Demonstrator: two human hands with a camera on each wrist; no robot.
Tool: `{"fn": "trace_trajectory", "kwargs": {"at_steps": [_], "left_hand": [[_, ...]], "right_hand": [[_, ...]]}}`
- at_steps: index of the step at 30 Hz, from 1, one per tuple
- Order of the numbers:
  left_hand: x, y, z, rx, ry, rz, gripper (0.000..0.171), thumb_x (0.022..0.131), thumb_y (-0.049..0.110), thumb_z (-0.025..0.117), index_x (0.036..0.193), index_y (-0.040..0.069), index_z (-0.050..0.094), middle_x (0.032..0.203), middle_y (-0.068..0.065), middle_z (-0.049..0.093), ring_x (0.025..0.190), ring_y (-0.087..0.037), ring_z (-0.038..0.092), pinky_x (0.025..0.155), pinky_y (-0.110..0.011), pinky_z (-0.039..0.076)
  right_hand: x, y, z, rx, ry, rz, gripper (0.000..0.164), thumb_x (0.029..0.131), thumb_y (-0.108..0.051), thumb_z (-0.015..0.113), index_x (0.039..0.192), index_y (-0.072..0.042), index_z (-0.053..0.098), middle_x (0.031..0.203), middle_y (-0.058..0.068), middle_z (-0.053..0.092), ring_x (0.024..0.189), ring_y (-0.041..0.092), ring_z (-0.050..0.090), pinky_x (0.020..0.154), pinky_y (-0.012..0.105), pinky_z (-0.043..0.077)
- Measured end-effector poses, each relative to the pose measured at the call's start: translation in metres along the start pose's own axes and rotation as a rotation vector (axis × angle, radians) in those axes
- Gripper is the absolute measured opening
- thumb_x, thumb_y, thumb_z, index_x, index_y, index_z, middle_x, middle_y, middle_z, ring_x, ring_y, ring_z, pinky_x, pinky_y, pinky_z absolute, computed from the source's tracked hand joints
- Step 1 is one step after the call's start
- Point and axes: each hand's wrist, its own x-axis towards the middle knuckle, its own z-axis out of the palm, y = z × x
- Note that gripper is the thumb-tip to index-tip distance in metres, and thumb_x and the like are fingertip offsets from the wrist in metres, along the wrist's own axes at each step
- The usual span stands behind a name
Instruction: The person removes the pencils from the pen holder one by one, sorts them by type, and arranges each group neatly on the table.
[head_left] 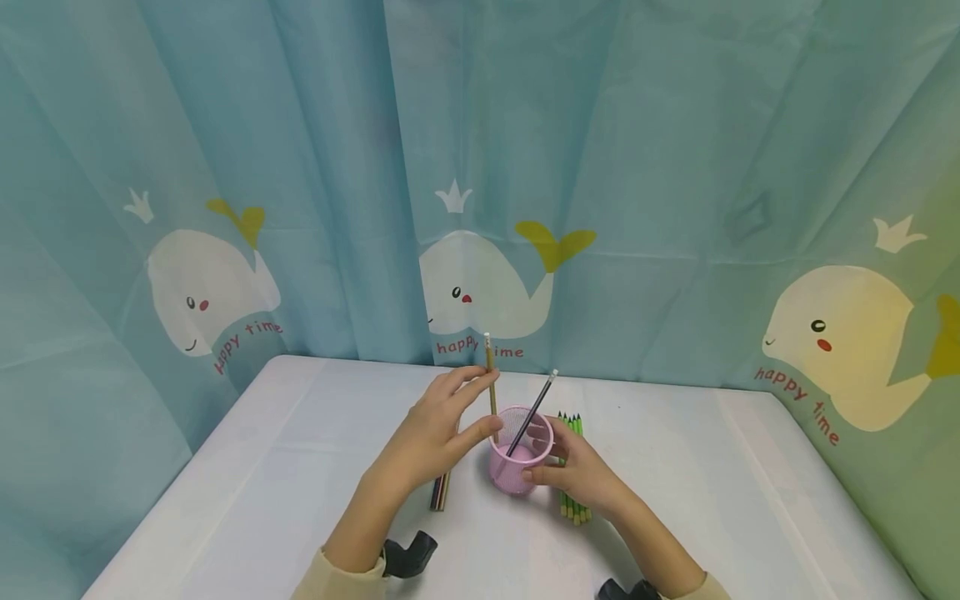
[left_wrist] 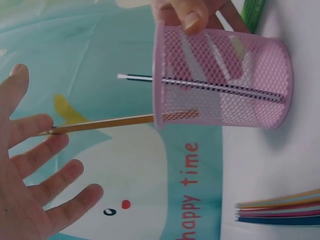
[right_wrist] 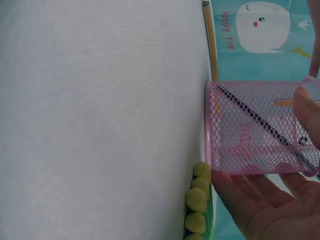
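A pink mesh pencil cup (head_left: 512, 477) stands at the middle of the table, gripped by my right hand (head_left: 573, 471) with thumb and fingers round its right side. Inside it leans a dark striped pencil (left_wrist: 225, 89) with a white end. A gold pencil (left_wrist: 105, 123) stands partly in the cup, its lower end well above the bottom. My left hand (head_left: 442, 417) is at the cup's left, fingers spread and thumb apart from the gold pencil. In the left wrist view, the index and middle fingertips overlap the pencil's upper end.
Several green pencils (head_left: 573, 500) lie side by side right of the cup, partly behind my right hand. Left of it, several coloured pencils (left_wrist: 280, 210) lie on the white table (head_left: 225, 483). A blue curtain (head_left: 675, 167) with whales hangs behind.
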Motion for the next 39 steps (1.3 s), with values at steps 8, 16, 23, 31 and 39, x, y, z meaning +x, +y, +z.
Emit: {"fn": "trace_trajectory", "kwargs": {"at_steps": [8,16,23,31,39], "left_hand": [[0.000,-0.002,-0.005,-0.048,0.068,0.038,0.059,0.096,0.045,0.062,0.149,0.023,0.048,0.144,0.004,0.050,0.135,-0.018,0.045,0.108,-0.048,0.046],[-0.001,-0.003,-0.011,-0.115,0.143,0.086,0.055,0.095,0.037,0.067,0.146,0.024,0.051,0.141,0.004,0.052,0.135,-0.018,0.047,0.110,-0.047,0.045],[-0.002,-0.002,-0.017,-0.130,0.177,0.080,0.054,0.094,0.035,0.069,0.144,0.021,0.053,0.140,0.003,0.052,0.135,-0.018,0.046,0.110,-0.049,0.044],[-0.002,-0.006,-0.020,-0.151,0.196,0.078,0.049,0.094,0.032,0.069,0.141,0.019,0.057,0.137,0.003,0.055,0.131,-0.017,0.051,0.102,-0.043,0.051],[0.002,-0.020,-0.015,-0.358,0.258,0.036,0.034,0.094,0.017,0.070,0.127,0.014,0.064,0.126,-0.001,0.063,0.114,-0.021,0.064,0.089,-0.030,0.059]], "right_hand": [[0.000,-0.001,0.000,-0.002,0.003,0.003,0.077,0.079,-0.018,0.084,0.145,-0.013,0.045,0.145,0.018,0.051,0.130,0.041,0.052,0.108,0.056,0.045],[0.000,0.002,0.000,0.006,-0.001,-0.013,0.077,0.079,-0.017,0.084,0.145,-0.012,0.045,0.145,0.020,0.051,0.129,0.042,0.052,0.106,0.054,0.047],[0.001,0.002,-0.001,0.012,-0.008,-0.026,0.077,0.080,-0.016,0.084,0.146,-0.011,0.044,0.144,0.019,0.051,0.129,0.042,0.052,0.106,0.052,0.048],[0.001,0.002,0.000,0.013,-0.004,-0.020,0.077,0.079,-0.014,0.084,0.145,-0.013,0.045,0.143,0.016,0.053,0.128,0.041,0.053,0.106,0.052,0.047],[0.001,0.003,0.000,0.010,0.003,-0.029,0.077,0.078,-0.017,0.084,0.145,-0.011,0.045,0.143,0.018,0.053,0.128,0.042,0.053,0.107,0.053,0.046]]}}
